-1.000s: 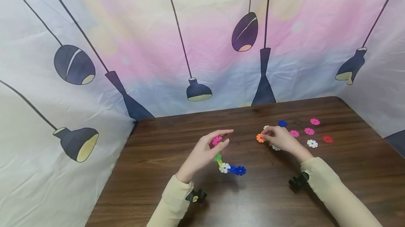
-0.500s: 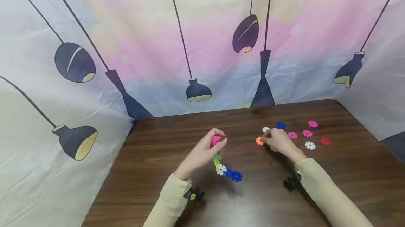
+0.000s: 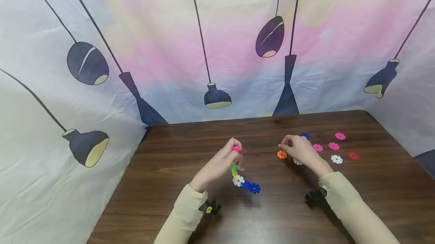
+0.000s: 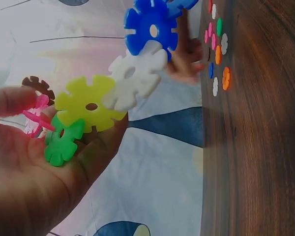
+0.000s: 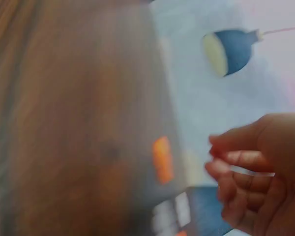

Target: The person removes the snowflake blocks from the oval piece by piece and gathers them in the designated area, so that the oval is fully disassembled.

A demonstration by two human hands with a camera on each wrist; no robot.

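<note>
My left hand holds up a chain of slotted flower-shaped discs. In the left wrist view the chain runs from a brown disc and a pink disc near the thumb through a green disc, a yellow disc and a white disc to blue discs. Above the loose discs hovers my right hand, its fingers loosely curled, with no disc visible between them. Just below its fingertips an orange disc lies on the table.
Loose discs spread over the right back of the brown wooden table: pink, white, red, blue and brown. A cloth printed with hanging lamps rises behind the table.
My right hand has come up off the orange disc, which stays on the table. The left hand's fingers, straighter a second ago, have bent in around the chain's upper end.
</note>
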